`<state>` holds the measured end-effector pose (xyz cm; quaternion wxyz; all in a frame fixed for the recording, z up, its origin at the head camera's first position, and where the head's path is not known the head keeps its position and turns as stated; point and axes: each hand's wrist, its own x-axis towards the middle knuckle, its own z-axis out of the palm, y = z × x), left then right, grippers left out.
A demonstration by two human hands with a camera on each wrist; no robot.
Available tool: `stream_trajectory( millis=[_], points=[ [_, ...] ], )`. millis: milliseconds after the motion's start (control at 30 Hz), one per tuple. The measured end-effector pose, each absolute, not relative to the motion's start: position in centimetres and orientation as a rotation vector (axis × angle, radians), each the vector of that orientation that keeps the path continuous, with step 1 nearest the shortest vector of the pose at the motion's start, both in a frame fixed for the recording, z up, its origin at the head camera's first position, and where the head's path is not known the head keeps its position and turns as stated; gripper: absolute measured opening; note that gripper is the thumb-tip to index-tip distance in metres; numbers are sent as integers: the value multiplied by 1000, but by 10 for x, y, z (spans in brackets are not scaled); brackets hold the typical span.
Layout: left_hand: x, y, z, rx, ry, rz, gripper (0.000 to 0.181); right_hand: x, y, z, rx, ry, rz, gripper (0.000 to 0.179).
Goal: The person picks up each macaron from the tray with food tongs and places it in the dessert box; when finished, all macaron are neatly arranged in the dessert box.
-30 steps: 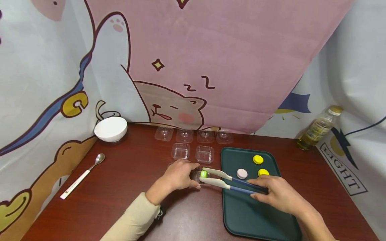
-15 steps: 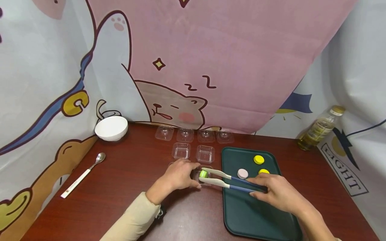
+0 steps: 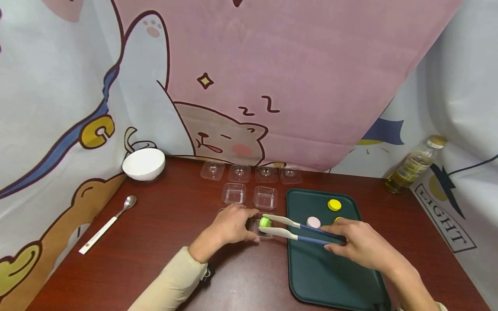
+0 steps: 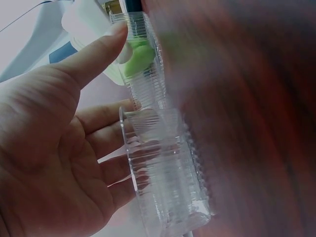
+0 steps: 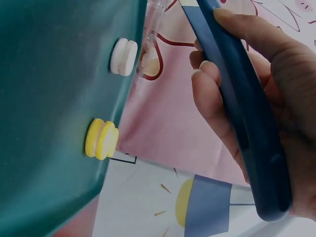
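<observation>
My left hand (image 3: 233, 226) holds a clear plastic box (image 4: 155, 84) by its sides, thumb and forefinger at its rim. My right hand (image 3: 359, 242) grips the handles of blue-and-white tongs (image 3: 313, 240). In the head view the tongs' white tips reach over the box, with a green macaron (image 3: 265, 222) between them, low inside the box. Another clear box (image 4: 163, 173) stands beside the held one, in front of my other left fingers; in the head view my left hand mostly hides it.
A dark green tray (image 3: 323, 276) carries a pale pink macaron (image 3: 313, 222) and yellow macarons (image 3: 334, 205), one partly behind my right hand. Two clear boxes (image 3: 266, 197) and several domed lids (image 3: 239, 173) stand behind. A bowl (image 3: 144, 164), spoon (image 3: 109, 224) and oil bottle (image 3: 414, 166) are farther out.
The tongs' tips have shifted slightly and stand a little wider apart around the green macaron. My left hand keeps its place at the box.
</observation>
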<state>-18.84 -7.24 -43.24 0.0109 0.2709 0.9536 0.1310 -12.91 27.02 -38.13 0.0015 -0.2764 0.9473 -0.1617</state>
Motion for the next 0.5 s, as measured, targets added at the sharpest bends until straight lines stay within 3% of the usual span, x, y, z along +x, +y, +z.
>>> stream_trajectory(
  millis=[500],
  points=[
    [-189, -72, -432, 852, 2969, 406, 81, -126, 275, -388, -845, 2997, -530, 38]
  ],
)
